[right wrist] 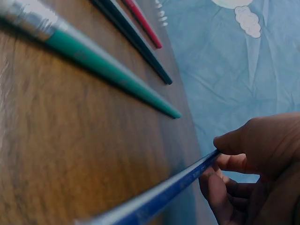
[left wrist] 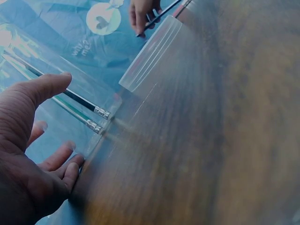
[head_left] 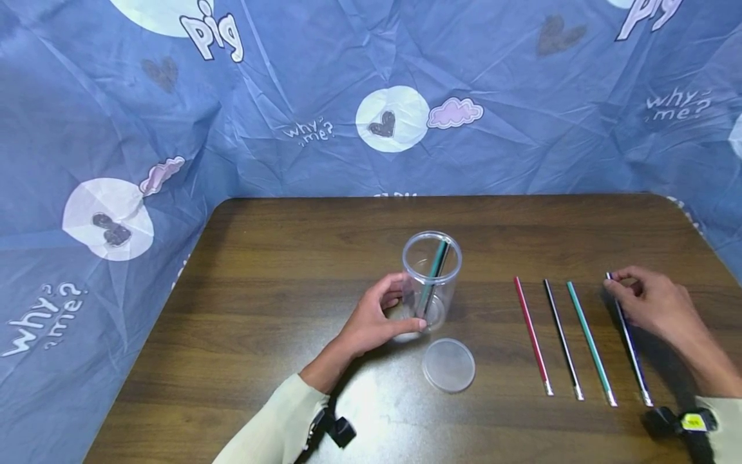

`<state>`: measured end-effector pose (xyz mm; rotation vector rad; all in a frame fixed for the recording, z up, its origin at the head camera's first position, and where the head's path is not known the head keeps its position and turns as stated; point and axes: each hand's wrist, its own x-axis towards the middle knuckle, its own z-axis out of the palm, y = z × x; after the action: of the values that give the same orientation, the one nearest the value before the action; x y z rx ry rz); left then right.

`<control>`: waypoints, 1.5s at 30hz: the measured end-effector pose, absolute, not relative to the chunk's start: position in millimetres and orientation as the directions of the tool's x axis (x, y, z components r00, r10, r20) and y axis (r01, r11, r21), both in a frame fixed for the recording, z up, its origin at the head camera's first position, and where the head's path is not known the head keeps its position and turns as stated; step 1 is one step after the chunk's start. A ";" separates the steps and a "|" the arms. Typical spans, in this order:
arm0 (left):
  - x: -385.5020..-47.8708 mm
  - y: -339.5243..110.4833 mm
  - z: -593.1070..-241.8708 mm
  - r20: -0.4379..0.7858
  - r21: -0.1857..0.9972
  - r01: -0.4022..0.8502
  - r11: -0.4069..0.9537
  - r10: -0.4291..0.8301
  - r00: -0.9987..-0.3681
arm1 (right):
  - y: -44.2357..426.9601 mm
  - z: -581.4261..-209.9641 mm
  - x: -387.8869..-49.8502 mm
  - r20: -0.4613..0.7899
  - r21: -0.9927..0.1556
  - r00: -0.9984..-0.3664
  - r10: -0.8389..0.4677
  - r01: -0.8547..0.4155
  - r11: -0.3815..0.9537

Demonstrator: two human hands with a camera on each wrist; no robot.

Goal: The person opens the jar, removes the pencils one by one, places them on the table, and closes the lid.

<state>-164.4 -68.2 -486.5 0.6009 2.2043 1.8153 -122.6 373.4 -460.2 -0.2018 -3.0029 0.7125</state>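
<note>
Blue pencil [head_left: 629, 341], slim and glossy with a silvery ferrule, is rightmost at the wood-grained table [head_left: 278, 309]; I see the right hand [head_left: 655, 301] pinching its far end. The left hand [head_left: 373, 322] grips a clear plastic cylindrical jar [head_left: 449, 293], thumb and fingers curved around it, two pencils [head_left: 437, 258] leaning inside. Nearby lie a translucent disc lid [head_left: 449, 365] and straight red [head_left: 532, 332], black [head_left: 562, 336] and teal pencils [head_left: 590, 340].

Looks like some makeshift tabletop corner — wood-grain table [head_left: 272, 258] backed by a creased blue cartoon sheet [head_left: 313, 71] reading "pig" and "why me?" — home or studio, can't tell.
</note>
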 end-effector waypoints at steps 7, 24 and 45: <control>-164.5 -68.4 -486.5 0.087 0.972 0.174 0.158 0.445 -0.891 | 377.0 -468.9 -127.9 -0.027 -0.423 -0.994 0.110 0.111 0.899; -164.3 -67.5 -484.5 0.085 0.975 0.167 0.146 0.450 -0.889 | 372.1 -470.4 -129.6 -0.052 -0.368 -0.985 0.165 0.173 0.914; -162.6 -68.6 -486.3 0.082 0.973 0.167 0.156 0.446 -0.891 | 371.1 -471.9 -129.0 -0.056 -0.355 -0.982 0.182 0.190 0.915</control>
<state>-162.6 -68.6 -486.3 0.5980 2.2063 1.8092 -129.0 371.1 -471.9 -0.3001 -3.0953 0.5777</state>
